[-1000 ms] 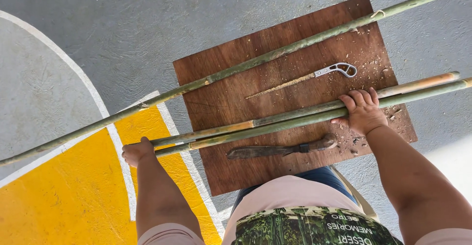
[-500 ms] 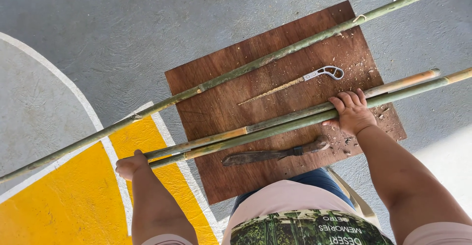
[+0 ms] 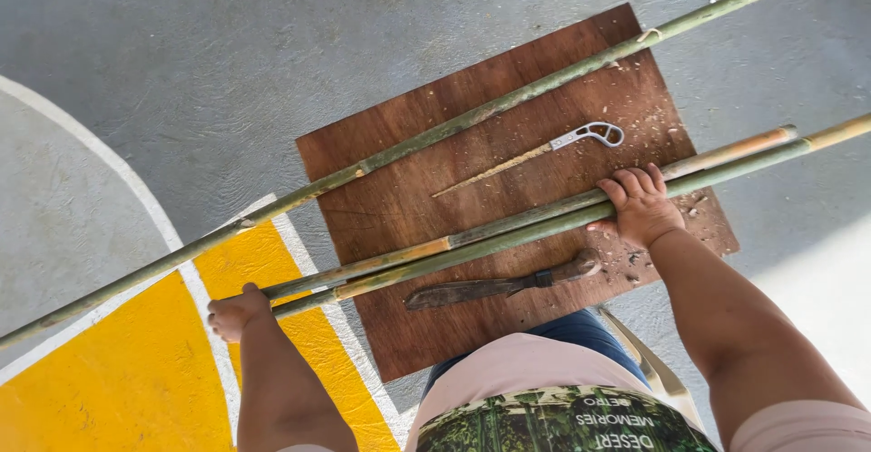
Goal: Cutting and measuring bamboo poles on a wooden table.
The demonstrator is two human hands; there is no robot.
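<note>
Hands on two long poles

Poles (image 3: 508, 234) lie side by side across a brown board (image 3: 435, 325). Right hand (image 3: 642, 205) wraps its fingers over both poles near the board's far side. Left hand (image 3: 238, 311) is curled around their near ends, off the board. A dark knife (image 3: 494, 286) lies just below the right hand. If that hand slips down, it may hit the blade. Poles are long and may roll apart.
</note>
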